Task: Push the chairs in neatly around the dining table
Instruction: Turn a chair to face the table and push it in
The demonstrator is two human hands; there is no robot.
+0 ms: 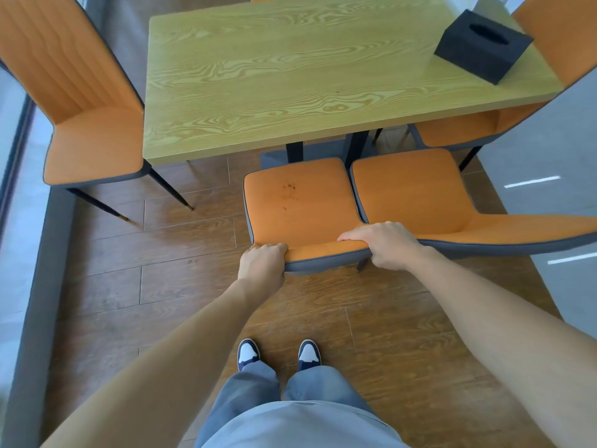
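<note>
Both hands are gripping the top edge of the backrest of the near chair [297,202], an orange seat with grey trim. The left hand [263,263] is curling over the backrest's left corner; the right hand [384,244] is curling over its right end, fingers lying on the orange front face. This chair is standing at the near long side of the wooden dining table [290,76], its seat lying outside the table edge. A second chair [416,192] is standing just beside it to the right, seats nearly touching. A third chair [80,118] is standing at the table's left end, and a fourth [458,130] is sitting partly under the right end. A black tissue box [481,46] is resting on the tabletop's right side. The person's shoes [248,352] are showing on the wood floor [161,286].
</note>
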